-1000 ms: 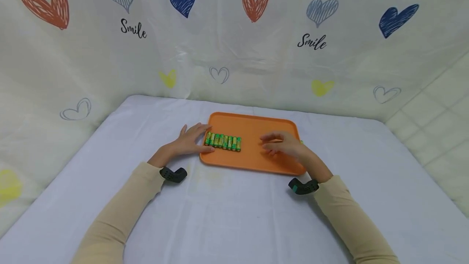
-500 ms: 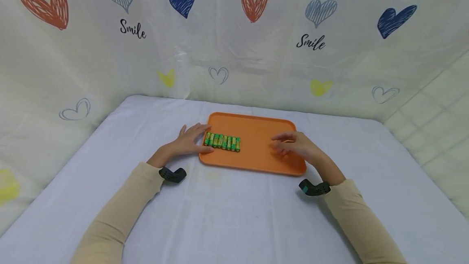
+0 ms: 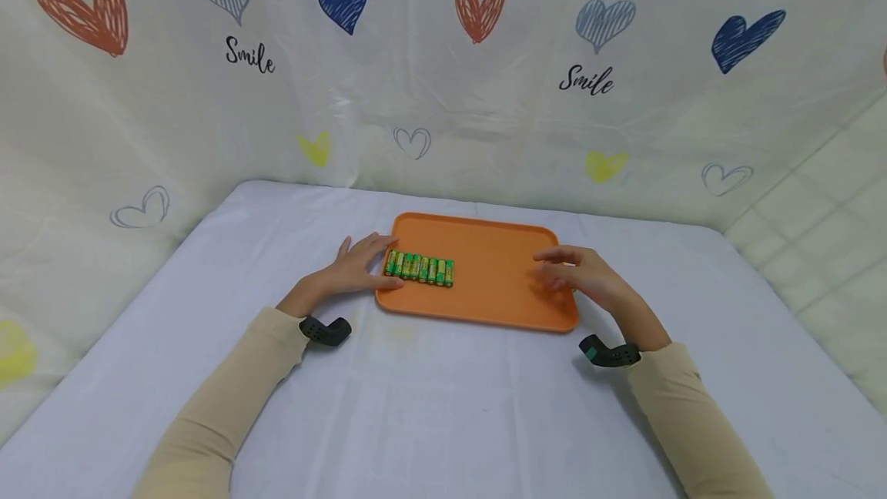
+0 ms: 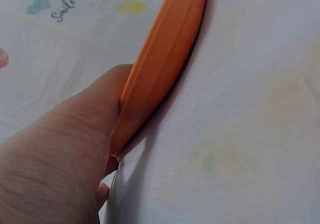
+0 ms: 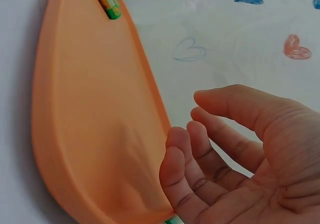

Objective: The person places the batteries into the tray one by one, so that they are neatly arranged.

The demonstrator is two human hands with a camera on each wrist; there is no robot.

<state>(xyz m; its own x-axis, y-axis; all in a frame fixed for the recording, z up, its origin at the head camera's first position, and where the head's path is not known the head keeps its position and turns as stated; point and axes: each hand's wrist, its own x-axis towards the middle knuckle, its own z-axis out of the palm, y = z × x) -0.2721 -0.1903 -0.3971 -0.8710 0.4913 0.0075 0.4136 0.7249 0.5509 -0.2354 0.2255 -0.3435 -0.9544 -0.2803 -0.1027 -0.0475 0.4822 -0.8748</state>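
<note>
An orange tray lies on the table, and a row of several green-and-yellow batteries stands side by side at its left end. My left hand holds the tray's left end, its thumb hooked over the rim. Above the tray's right end hovers my right hand, fingers loosely bent and nothing between them. In the right wrist view, one end battery of the row shows at the top. A sliver of green peeks out past the tray's right rim, mostly hidden by the right hand.
A white cloth covers the table under the tray. Behind it hangs a pale sheet printed with hearts and lettering. Each wrist wears a black device, such as the one on the right.
My right hand has moved rightward, from over the middle-right of the tray to its right edge. The left hand, tray and battery row look unchanged.
</note>
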